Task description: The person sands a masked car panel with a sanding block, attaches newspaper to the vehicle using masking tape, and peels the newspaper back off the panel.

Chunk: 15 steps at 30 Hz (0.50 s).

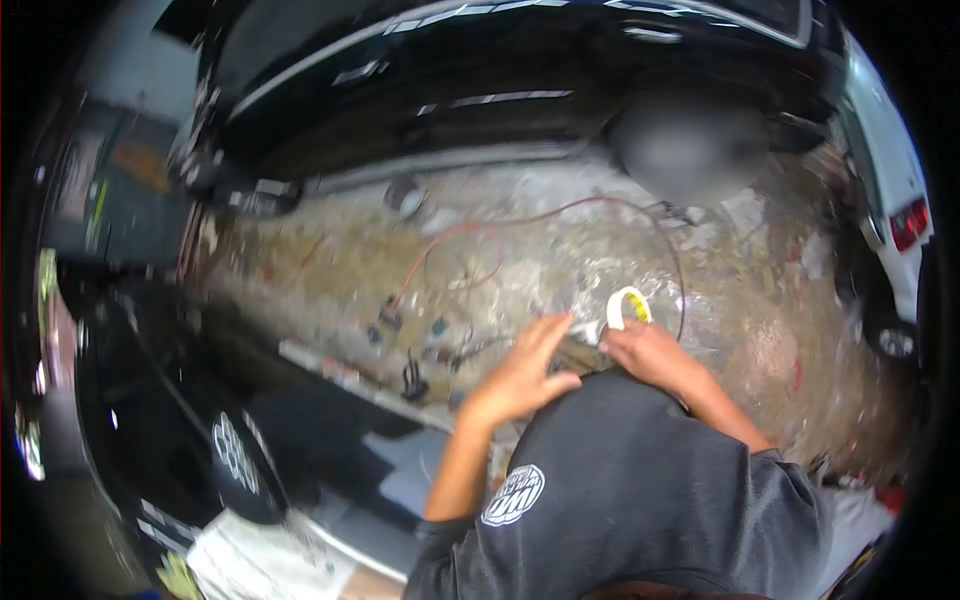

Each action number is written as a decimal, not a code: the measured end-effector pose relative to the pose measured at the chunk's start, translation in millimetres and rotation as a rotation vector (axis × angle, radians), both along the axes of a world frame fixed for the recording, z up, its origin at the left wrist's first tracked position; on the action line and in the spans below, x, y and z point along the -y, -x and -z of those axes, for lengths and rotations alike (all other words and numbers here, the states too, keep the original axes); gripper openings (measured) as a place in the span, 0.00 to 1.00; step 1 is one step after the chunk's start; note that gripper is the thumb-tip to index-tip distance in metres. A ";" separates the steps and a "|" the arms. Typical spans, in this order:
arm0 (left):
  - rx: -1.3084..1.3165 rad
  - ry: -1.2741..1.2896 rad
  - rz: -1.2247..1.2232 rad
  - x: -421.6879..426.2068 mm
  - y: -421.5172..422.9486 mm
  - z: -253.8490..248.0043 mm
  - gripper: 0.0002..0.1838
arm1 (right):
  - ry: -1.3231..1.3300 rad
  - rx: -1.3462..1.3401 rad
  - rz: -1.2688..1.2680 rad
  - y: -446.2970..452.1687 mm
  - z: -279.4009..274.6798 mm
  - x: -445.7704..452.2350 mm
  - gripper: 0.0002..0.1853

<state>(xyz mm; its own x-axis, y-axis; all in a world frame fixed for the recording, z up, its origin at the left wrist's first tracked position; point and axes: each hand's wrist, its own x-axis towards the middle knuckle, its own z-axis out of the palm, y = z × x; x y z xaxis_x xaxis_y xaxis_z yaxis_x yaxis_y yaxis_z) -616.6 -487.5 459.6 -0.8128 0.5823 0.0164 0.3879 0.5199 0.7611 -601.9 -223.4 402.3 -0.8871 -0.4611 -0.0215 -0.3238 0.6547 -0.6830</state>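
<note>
Grip, R hand (pixel 648 355): pinching tape roll (pixel 614 310) by rim; L hand (pixel 522 372) spread alongside.
We judge: slack pinch could drop roll nr hose (pixel 682 295) beyond.

Pretty clearly a car workshop, body-repair flavour I'd say. There's a black car (pixel 490 125) side-on at 12 o'clock, a white vehicle (pixel 888 140) with a red tail light (pixel 910 225) around 2 o'clock, and more glossy dark bodywork (pixel 115 350) over at 9 o'clock. The floor (pixel 560 245) between them is stained and scuffed (proper grubby, lol), with a reddish hose or cable (pixel 600 199) looping across it toward 1 o'clock. Dull grey patches (pixel 405 482) on a dark panel (pixel 310 410) around 7 o'clock fit too.
</note>
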 end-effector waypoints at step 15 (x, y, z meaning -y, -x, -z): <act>0.451 -0.225 0.057 -247.1 145.6 74.5 0.21 | -0.126 0.298 0.235 31.6 20.3 -306.2 0.15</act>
